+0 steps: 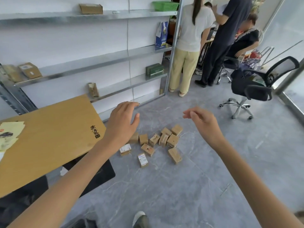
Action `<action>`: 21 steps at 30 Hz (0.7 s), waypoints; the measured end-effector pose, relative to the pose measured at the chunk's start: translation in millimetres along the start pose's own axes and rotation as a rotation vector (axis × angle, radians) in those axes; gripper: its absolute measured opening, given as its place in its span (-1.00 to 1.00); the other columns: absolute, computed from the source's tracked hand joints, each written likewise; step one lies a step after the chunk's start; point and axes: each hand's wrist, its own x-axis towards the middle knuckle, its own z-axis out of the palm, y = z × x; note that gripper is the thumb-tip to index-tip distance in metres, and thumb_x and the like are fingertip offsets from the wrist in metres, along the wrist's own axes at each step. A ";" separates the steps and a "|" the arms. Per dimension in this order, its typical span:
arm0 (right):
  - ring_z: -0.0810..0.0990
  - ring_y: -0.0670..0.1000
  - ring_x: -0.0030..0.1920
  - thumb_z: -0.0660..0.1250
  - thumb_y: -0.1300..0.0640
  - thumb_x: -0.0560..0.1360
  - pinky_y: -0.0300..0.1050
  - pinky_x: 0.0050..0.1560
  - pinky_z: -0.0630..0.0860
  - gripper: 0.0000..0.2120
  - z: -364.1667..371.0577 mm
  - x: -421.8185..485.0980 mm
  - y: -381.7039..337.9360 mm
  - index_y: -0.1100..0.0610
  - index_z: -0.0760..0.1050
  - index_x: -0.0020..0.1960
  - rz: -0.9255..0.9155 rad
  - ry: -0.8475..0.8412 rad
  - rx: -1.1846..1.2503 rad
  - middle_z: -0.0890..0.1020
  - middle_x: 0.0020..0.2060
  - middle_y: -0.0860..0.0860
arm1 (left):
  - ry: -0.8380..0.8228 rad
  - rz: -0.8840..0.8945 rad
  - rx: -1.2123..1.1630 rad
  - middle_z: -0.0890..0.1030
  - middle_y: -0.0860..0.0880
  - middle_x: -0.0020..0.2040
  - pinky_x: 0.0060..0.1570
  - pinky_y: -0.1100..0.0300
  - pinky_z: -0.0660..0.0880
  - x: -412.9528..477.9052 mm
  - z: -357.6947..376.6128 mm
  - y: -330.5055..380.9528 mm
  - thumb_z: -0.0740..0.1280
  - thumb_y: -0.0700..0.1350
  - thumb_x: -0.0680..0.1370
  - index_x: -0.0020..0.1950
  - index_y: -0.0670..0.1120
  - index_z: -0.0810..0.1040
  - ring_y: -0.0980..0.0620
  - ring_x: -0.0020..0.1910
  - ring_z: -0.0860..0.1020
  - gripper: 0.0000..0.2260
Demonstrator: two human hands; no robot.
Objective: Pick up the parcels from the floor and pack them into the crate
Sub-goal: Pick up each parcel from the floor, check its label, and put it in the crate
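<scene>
Several small brown cardboard parcels [158, 142] lie in a loose cluster on the grey floor ahead of me. Two of them, one white-labelled parcel [142, 160] and another [125, 149], lie nearest to me. My left hand [123, 120] hangs in the air above the cluster's left edge, fingers spread and holding nothing. My right hand [202, 124] is raised to the right of the cluster, fingers loosely apart and empty. Both arms reach forward from the bottom of the view. No crate shows in this view.
A wooden tabletop [49, 142] with papers juts in at the left. Metal shelving [98, 58] with a few boxes lines the wall. A black office chair [256, 86] stands at the right, and people stand and sit beyond it. My shoe [139, 219] is at the bottom.
</scene>
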 end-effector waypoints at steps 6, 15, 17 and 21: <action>0.63 -0.06 0.04 0.15 0.25 0.60 -0.32 0.06 0.46 -0.75 3.3 65.0 37.2 0.03 0.57 -0.05 0.071 0.010 0.018 0.68 -0.09 -0.01 | -0.041 0.037 -0.036 0.51 -0.06 0.25 0.28 0.06 0.34 75.7 51.2 -19.9 0.20 -0.11 0.60 0.31 -0.12 0.43 -0.04 0.29 0.41 -0.71; 0.63 -0.08 0.01 0.15 0.24 0.60 -0.49 -0.05 0.41 -0.77 2.4 187.6 80.6 0.12 0.58 0.03 0.163 0.035 0.005 0.68 -0.09 0.03 | -0.114 0.095 -0.094 0.53 -0.06 0.22 0.23 0.08 0.37 208.4 113.1 -44.4 0.21 -0.11 0.60 0.30 -0.12 0.44 -0.03 0.25 0.44 -0.72; 0.63 -0.05 0.02 0.14 0.26 0.60 -0.52 -0.07 0.41 -0.76 0.5 204.8 91.0 0.15 0.58 0.03 0.191 0.051 0.023 0.68 -0.08 0.05 | -0.119 0.098 -0.108 0.54 -0.06 0.21 0.21 0.10 0.38 231.4 128.1 -45.8 0.20 -0.11 0.60 0.29 -0.11 0.45 -0.03 0.23 0.45 -0.73; 0.63 0.00 0.03 0.15 0.27 0.60 -0.37 0.05 0.45 -0.78 -8.7 239.1 121.7 0.17 0.58 0.02 0.235 0.061 0.045 0.67 -0.07 0.09 | -0.152 0.134 -0.130 0.55 -0.05 0.20 0.20 0.11 0.38 271.3 167.2 -36.3 0.19 -0.12 0.60 0.28 -0.11 0.45 -0.02 0.23 0.45 -0.74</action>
